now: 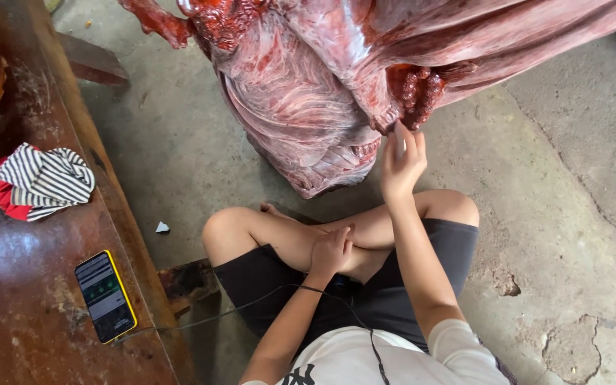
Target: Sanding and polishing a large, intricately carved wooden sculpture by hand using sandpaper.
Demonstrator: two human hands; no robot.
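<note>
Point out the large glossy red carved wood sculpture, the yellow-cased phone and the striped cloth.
Large glossy red carved wood sculpture (pixel 301 107), head view: carved folds.
Yellow-cased phone (pixel 105 296), head view: screen.
Striped cloth (pixel 44 178), head view: bunched middle.

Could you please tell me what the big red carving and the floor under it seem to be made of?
The carving looks like reddish hardwood, glossy and smooth, with pale grain streaks along its folds. The floor looks like bare concrete: grey, matt, cracked and chipped in patches.

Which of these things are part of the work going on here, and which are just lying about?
In use:
right hand with a small pale piece
red wooden carving

Lying about:
left hand, on the leg
phone
striped cloth
wooden bench
</note>
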